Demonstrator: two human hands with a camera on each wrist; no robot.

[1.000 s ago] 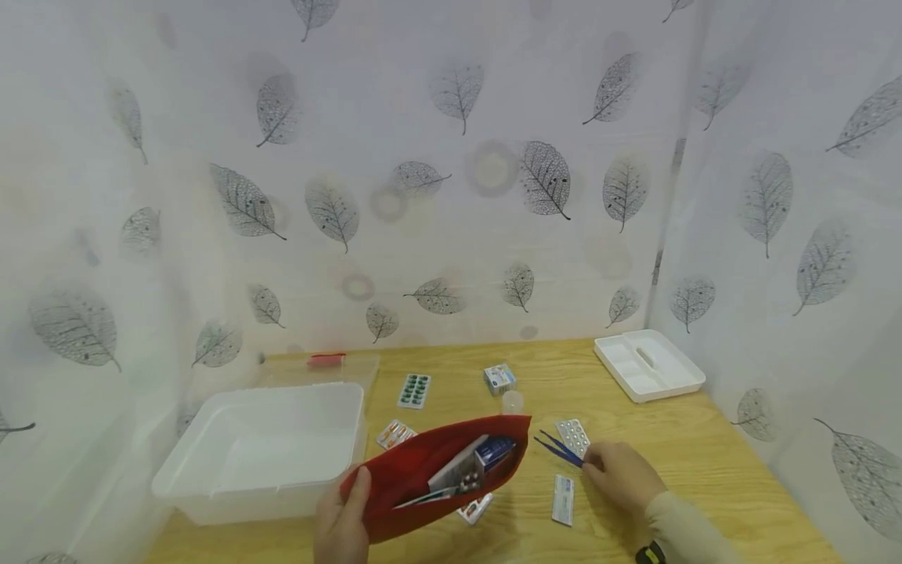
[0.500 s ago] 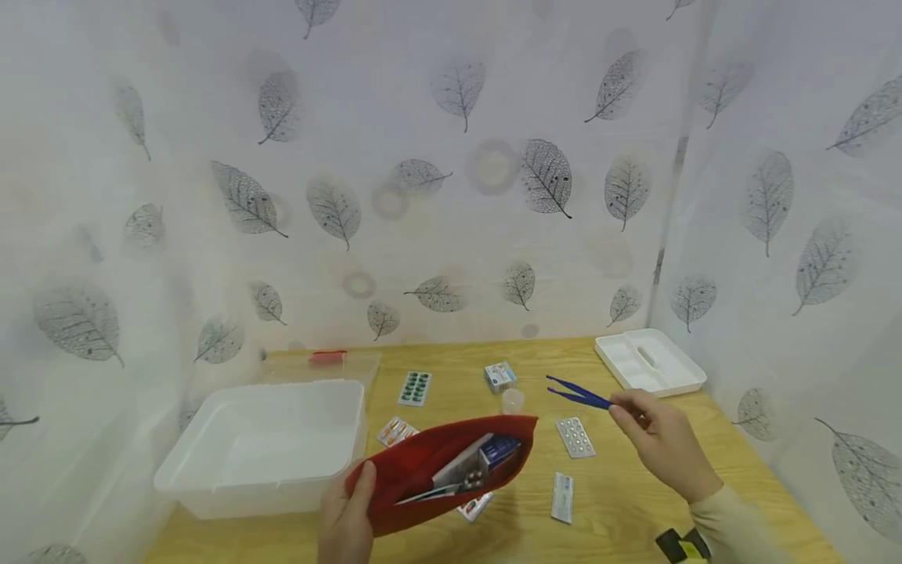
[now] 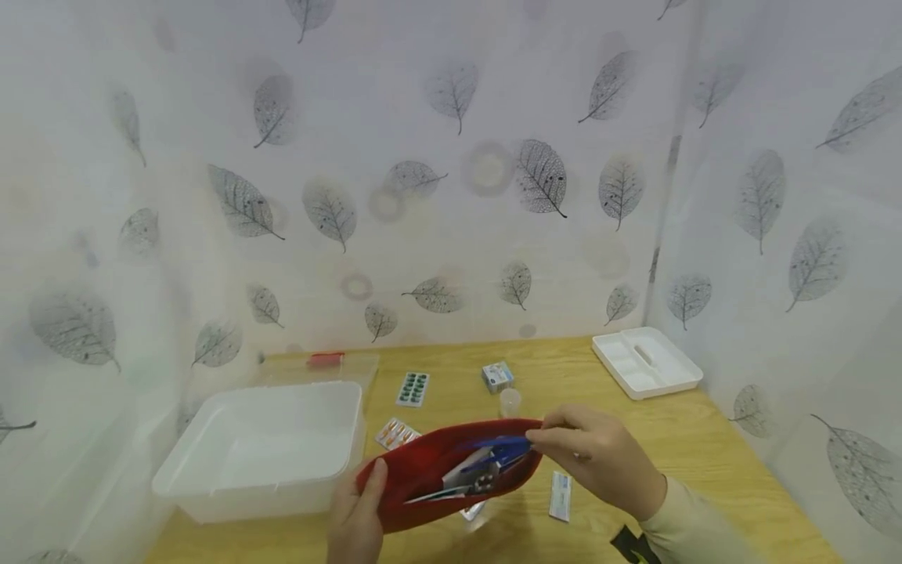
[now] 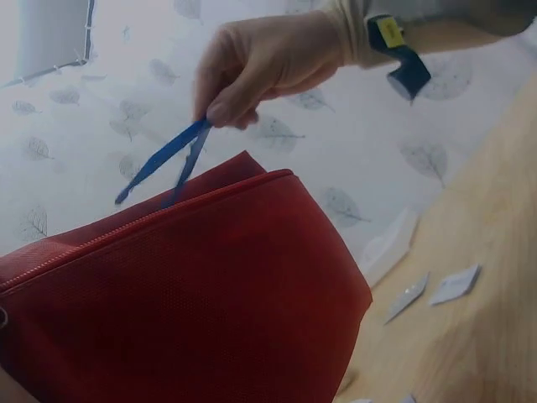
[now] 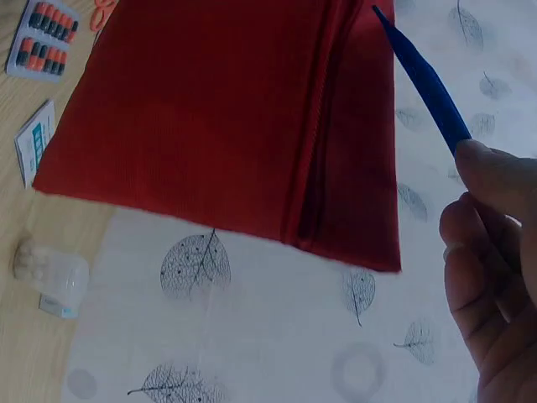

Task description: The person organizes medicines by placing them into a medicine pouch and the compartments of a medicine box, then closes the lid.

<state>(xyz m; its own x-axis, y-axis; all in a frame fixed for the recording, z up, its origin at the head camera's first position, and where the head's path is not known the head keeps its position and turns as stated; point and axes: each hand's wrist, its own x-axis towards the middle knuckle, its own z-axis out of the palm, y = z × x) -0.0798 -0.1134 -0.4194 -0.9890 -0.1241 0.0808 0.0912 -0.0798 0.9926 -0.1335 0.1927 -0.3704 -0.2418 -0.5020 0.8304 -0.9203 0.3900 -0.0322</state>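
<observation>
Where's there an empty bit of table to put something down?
There's bare table between the little box and the white tray. Another free patch is in front of the tray, to the right of the right hand. It's crowded around the red bag, with the big tub, orange pills and clear cup.

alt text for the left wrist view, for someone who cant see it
A right hand pinches blue tweezers at the open top of a red zip pouch. Behind are a leaf-patterned sheet and a wooden table with small packs lying on it.
</observation>
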